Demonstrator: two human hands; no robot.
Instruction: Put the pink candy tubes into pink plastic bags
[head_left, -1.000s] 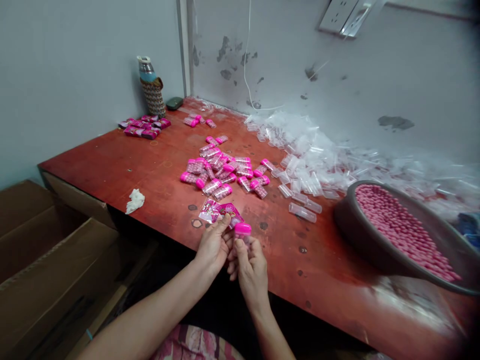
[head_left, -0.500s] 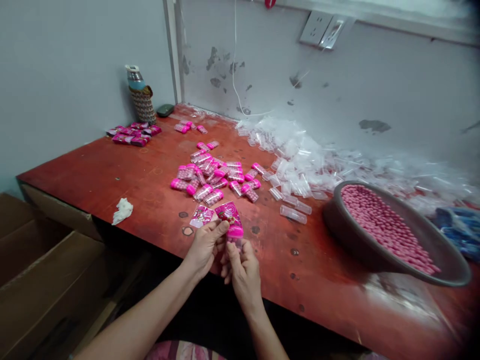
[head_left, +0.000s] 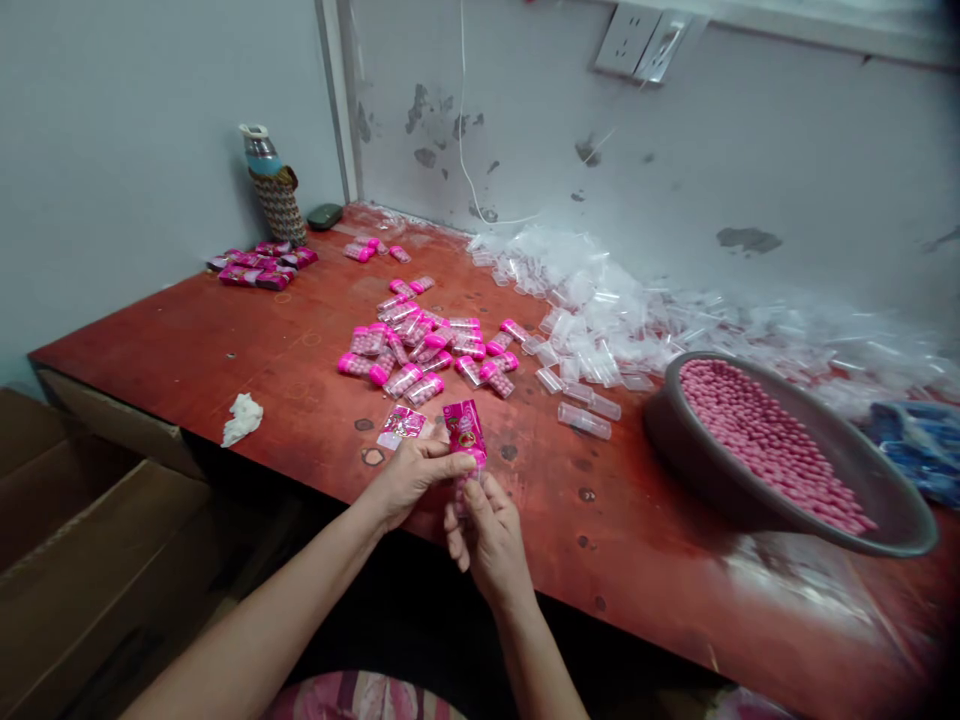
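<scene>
Over the table's front edge, my right hand [head_left: 491, 535] grips a small clear tube [head_left: 466, 490] holding pink beads, with its pink cap pointing away from me. My left hand [head_left: 411, 482] is closed at the cap end, its thumb pressing on a pink printed sleeve [head_left: 465, 425] that stretches beyond the cap. How far the sleeve covers the tube is hidden by the fingers. Just past my left hand, more printed sleeves [head_left: 405, 424] lie flat on the table. Beyond them is a loose pile of filled, pink-capped tubes [head_left: 405, 380].
A grey basin [head_left: 664, 430] of pink beads [head_left: 765, 450] stands tilted at the right. Empty clear tubes [head_left: 592, 340] heap along the wall. At back left are wrapped pink packs [head_left: 259, 268] and a bottle [head_left: 277, 205]. Crumpled tissue [head_left: 242, 418] lies near the left edge, above a cardboard box [head_left: 112, 570].
The printed sleeve now lies straight out beyond the cap, its front showing. My left thumb has shifted onto the cap end. The whole view has tilted slightly.
</scene>
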